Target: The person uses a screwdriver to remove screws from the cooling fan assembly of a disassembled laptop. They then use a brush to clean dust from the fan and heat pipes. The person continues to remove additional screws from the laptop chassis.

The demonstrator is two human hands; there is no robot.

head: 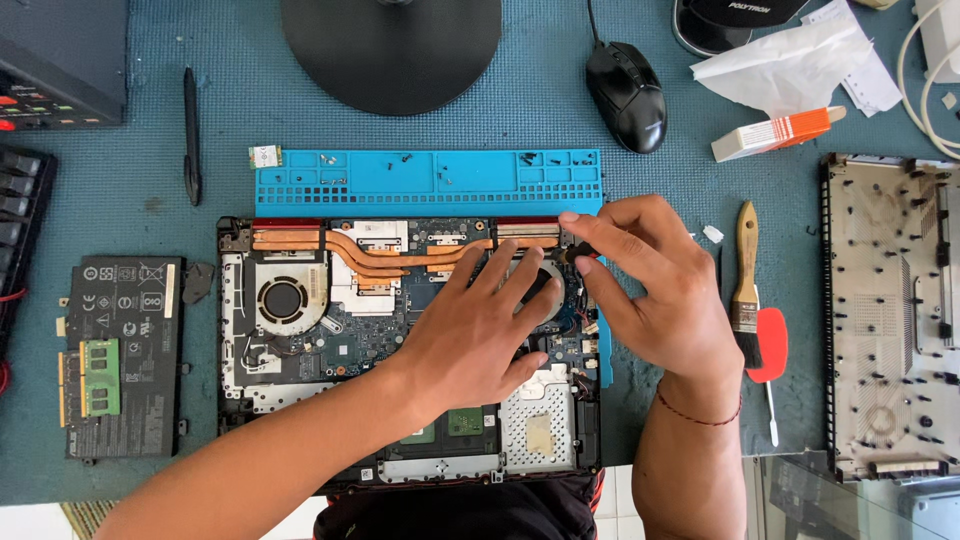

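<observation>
An opened laptop point(300, 340) lies bottom-up in front of me, its board, copper heat pipes point(350, 250) and left fan point(283, 298) bare. My left hand point(475, 335) rests flat on the right half of the board, fingers spread over the right fan. My right hand point(655, 290) is at the laptop's upper right corner, its fingers pinched on the dark handle of a small tool point(580, 255), most of which is hidden.
A blue screw tray point(430, 180) lies behind the laptop. A battery point(125, 355) with memory sticks point(98, 378) sits left, a pen-like tool point(191, 135) upper left. Right: brush point(745, 275), red spatula point(772, 345), laptop bottom cover point(885, 320). Mouse point(628, 92) and monitor stand point(392, 45) behind.
</observation>
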